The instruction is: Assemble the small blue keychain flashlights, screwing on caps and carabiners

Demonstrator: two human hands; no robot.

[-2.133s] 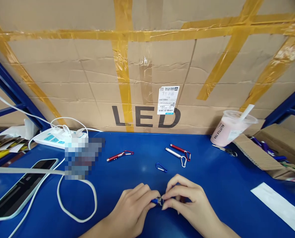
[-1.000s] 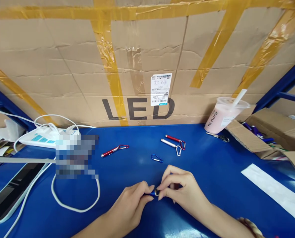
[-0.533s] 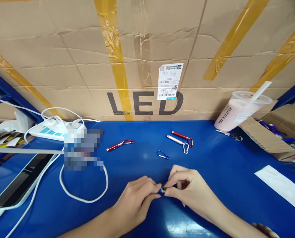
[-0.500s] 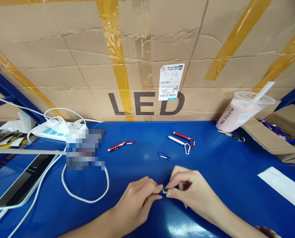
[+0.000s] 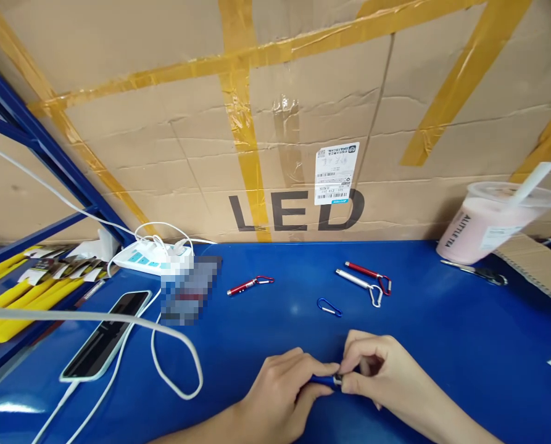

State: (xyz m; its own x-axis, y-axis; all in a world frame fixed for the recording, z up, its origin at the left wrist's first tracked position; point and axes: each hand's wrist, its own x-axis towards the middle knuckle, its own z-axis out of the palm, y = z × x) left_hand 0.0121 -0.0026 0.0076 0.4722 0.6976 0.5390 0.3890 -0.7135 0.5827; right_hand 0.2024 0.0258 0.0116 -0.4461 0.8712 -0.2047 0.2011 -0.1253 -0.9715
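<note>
A small blue keychain flashlight (image 5: 325, 380) lies mostly hidden between my two hands. My left hand (image 5: 290, 387) is closed round its blue body. At its silvery end, the thumb and fingers of my right hand (image 5: 376, 370) pinch; whether a loose small part is between them I cannot tell. Just beyond my hands rests a blue carabiner clip (image 5: 329, 307). Behind it lie a silver keychain flashlight (image 5: 355, 279) and a red keychain flashlight (image 5: 365, 270), each with a clip. Another red keychain flashlight (image 5: 242, 287) with its clip is further left.
A phone (image 5: 108, 336) on a white cable (image 5: 182, 339) and a power strip (image 5: 152, 259) are at left. A tilted drink cup (image 5: 474, 228), keys (image 5: 492, 276) and a cardboard flap (image 5: 532, 265) stand right. A large carton (image 5: 187, 142) walls the blue table's (image 5: 275, 333) back.
The view has swung left and up, so everything sits further right and lower. Both hands keep their hold on the blue flashlight, and slightly more of its blue body shows.
</note>
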